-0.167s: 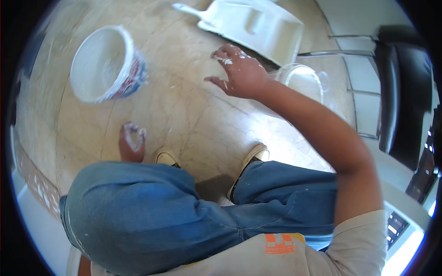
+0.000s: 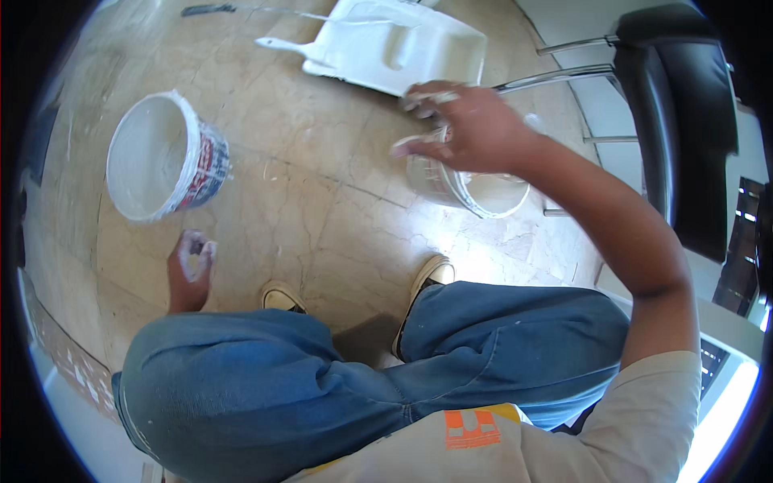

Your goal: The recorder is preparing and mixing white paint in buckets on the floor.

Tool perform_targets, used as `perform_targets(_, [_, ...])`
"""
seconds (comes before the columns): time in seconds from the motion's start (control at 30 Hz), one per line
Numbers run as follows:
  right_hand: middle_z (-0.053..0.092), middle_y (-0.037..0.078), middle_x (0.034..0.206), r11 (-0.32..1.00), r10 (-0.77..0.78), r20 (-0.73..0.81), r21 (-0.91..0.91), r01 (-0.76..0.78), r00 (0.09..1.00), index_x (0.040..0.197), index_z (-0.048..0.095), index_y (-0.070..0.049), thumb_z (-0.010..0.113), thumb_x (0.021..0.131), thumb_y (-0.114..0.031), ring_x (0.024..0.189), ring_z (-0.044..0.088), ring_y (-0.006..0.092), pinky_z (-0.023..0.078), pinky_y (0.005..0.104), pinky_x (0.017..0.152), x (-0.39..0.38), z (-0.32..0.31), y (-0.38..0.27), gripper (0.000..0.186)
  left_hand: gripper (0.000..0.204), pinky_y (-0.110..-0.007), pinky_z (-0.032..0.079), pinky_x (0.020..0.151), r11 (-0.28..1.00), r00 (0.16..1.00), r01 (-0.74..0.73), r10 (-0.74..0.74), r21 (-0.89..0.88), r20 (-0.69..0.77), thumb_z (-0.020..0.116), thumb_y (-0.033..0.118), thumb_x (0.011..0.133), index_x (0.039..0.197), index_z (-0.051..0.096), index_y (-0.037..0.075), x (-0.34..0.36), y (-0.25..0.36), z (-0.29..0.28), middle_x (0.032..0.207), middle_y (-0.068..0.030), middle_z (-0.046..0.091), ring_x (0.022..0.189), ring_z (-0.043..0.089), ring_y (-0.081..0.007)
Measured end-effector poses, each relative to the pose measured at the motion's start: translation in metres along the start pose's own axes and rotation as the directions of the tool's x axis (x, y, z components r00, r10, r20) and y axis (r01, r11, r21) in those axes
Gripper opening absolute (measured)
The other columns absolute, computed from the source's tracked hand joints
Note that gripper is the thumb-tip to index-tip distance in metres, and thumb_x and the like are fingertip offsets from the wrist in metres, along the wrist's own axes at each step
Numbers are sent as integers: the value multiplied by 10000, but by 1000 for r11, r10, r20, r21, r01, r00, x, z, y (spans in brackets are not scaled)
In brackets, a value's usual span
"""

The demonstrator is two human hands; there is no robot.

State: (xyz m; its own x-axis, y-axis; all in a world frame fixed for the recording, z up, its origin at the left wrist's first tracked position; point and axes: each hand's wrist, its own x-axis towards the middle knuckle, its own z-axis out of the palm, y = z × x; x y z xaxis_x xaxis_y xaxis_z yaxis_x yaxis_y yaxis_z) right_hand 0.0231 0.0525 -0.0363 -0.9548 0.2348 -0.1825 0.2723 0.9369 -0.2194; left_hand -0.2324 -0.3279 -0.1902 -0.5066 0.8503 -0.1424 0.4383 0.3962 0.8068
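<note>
My right hand (image 2: 471,125) reaches out over a translucent pale bucket (image 2: 499,197) and hides part of its rim. Its thumb and bent fingers are apart, with white paint on them and nothing visible between. Whether it touches the bucket I cannot tell. Low on the left, my left hand (image 2: 192,266) is loosely curled, smeared with white, a gap between thumb and fingers; I make out nothing in it. Beyond it a white bucket (image 2: 205,165) with a red and blue print leans toward me, its inside coated white.
A white paint tray (image 2: 443,56) lies on the tiled floor at the far side, a white handle (image 2: 282,44) at its near left. A dark-handled tool (image 2: 208,10) with a thin rod reaches toward it. On the right stands a black chair (image 2: 684,121) with metal legs.
My right hand has moved right relative to the tray, over the translucent bucket. The whole view has shifted, so the tray and chair appear farther left. My left hand stays curled.
</note>
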Motion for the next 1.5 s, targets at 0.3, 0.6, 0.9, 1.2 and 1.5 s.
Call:
perform_targets(0.3, [693, 203, 997, 534, 804, 202, 167, -829, 559, 1166, 625, 7, 688, 841, -582, 806, 683, 274, 568, 384, 718, -136, -34, 118, 675, 117, -228, 368, 730, 995, 998, 9, -2, -102, 68, 499, 164, 1004, 1012, 503, 48, 51, 83, -104, 840, 3, 467, 794, 435, -68])
perform_targets(0.6, [664, 148, 912, 370, 718, 528, 261, -891, 453, 1045, 640, 9, 666, 858, -594, 724, 643, 215, 557, 359, 674, -192, 21, 140, 632, 135, -293, 450, 797, 887, 900, -411, 358, 211, 246, 574, 118, 937, 1017, 519, 24, 121, 212, -69, 862, -61, 525, 855, 541, -151])
perform_targets(0.9, [643, 183, 998, 189, 494, 765, 370, -910, 414, 1153, 601, 32, 503, 882, -721, 873, 634, 244, 583, 386, 723, -220, 59, 97, 806, 569, -481, 340, 1125, 399, 466, -863, 399, 308, 789, 700, 425, 851, 1228, 501, 48, 127, 285, 77, 1375, -214, 450, 1333, 408, -392])
perform_targets(1.2, [609, 140, 961, -13, 500, 651, 664, -747, 571, 1077, 612, 23, 470, 875, -753, 858, 607, 214, 567, 342, 708, -219, 103, 68, 814, 1102, -483, 238, 1194, 441, 529, -839, 522, 319, 669, 831, 535, 658, 1476, 255, 74, 186, 275, 209, 1561, -172, 190, 1449, 204, -395])
perform_targets(1.5, [632, 132, 868, 90, 640, 492, 715, -693, 590, 990, 616, 11, 456, 929, -683, 754, 627, 204, 571, 338, 596, -226, 130, 64, 714, 1190, -487, 194, 1211, 666, 607, -729, 523, 157, 598, 867, 567, 587, 1477, 225, 107, 175, 246, 243, 1595, -147, 100, 1457, 179, -396])
